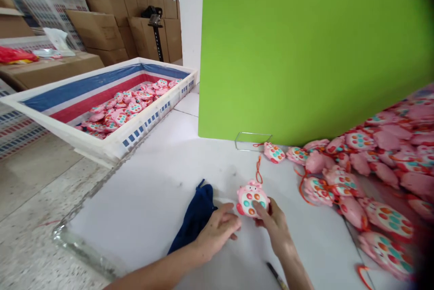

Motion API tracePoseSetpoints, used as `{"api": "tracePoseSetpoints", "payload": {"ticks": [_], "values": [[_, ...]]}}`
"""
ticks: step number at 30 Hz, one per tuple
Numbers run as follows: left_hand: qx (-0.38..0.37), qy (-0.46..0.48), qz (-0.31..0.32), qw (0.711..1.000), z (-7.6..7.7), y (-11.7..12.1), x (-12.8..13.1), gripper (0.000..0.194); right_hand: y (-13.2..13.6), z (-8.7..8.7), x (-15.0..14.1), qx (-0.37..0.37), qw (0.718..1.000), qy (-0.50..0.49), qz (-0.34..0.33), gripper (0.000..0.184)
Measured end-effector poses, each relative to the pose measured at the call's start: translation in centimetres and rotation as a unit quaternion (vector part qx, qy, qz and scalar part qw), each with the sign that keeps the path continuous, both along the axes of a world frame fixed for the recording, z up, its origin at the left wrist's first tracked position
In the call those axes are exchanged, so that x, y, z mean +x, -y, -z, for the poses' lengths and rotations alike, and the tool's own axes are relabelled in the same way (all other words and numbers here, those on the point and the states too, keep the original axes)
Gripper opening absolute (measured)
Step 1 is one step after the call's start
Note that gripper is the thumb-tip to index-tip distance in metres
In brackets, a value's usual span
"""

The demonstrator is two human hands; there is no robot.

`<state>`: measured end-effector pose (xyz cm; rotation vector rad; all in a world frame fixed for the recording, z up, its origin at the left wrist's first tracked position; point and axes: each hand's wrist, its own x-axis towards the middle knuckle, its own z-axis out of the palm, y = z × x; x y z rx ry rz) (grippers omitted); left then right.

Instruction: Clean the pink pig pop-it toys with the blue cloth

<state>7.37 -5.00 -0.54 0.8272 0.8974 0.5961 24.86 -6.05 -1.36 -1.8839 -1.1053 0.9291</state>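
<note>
Dark-tipped tool (pixel 277 276) lies nearest; beyond it, over the white table (pixel 162 172), my right hand (pixel 274 223) clamps the pink toy (pixel 249 196) by its right side, apparently to show its face, my left hand (pixel 219 229) unclosed alongside.

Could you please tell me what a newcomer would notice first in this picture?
Probably the large, flat, bright green panel standing upright at the back of the white tabletop. Next comes the heap of pink, animal-shaped toys on the right. In front, the person's bare right hand holds one pink, rounded toy with coloured buttons.
</note>
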Motion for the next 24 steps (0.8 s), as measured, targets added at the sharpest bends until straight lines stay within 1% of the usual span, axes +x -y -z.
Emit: {"api": "tracePoseSetpoints", "payload": {"ticks": [3, 6, 9, 11, 15, 17, 19, 21, 22, 24], "values": [[0.03, 0.052, -0.019, 0.998, -1.0, -0.4, -0.1, 0.065, 1.9, -1.0, -3.8, 0.037, 0.996, -0.084, 0.005, 0.046], [0.047, 0.084, -0.036, 0.995, -1.8, -0.9, -0.7, 0.061, 3.1, -1.9, -5.9, 0.081, 0.982, -0.167, 0.024, 0.047], [0.053, 0.085, -0.02, 0.995, -2.3, -0.9, -1.5, 0.062, 4.0, -2.3, -6.5, 0.085, 0.976, -0.194, 0.05, 0.058], [0.048, 0.09, -0.007, 0.995, -2.6, -0.7, -2.0, 0.059, 4.4, -2.3, -6.6, 0.074, 0.976, -0.193, 0.07, 0.06], [0.043, 0.095, 0.004, 0.994, -2.9, -0.2, -2.4, 0.053, 4.9, -2.0, -7.2, 0.073, 0.978, -0.18, 0.081, 0.052], [0.074, 0.057, -0.005, 0.996, -3.0, -0.3, -2.6, 0.047, 5.1, -1.9, -7.6, 0.071, 0.977, -0.186, 0.078, 0.052], [0.125, 0.007, -0.007, 0.992, -3.0, -0.6, -2.9, 0.04, 5.3, -2.2, -7.9, 0.071, 0.973, -0.204, 0.078, 0.051], [0.148, -0.014, 0.011, 0.989, -3.0, -0.9, -3.1, 0.038, 5.5, -2.6, -8.0, 0.07, 0.973, -0.204, 0.077, 0.046], [0.144, -0.009, 0.025, 0.989, -3.0, -0.9, -3.2, 0.04, 5.5, -2.8, -7.9, 0.071, 0.975, -0.197, 0.074, 0.043], [0.114, 0.022, 0.054, 0.992, -2.9, -0.9, -3.3, 0.046, 5.7, -3.4, -7.7, 0.069, 0.979, -0.178, 0.064, 0.04]]}}
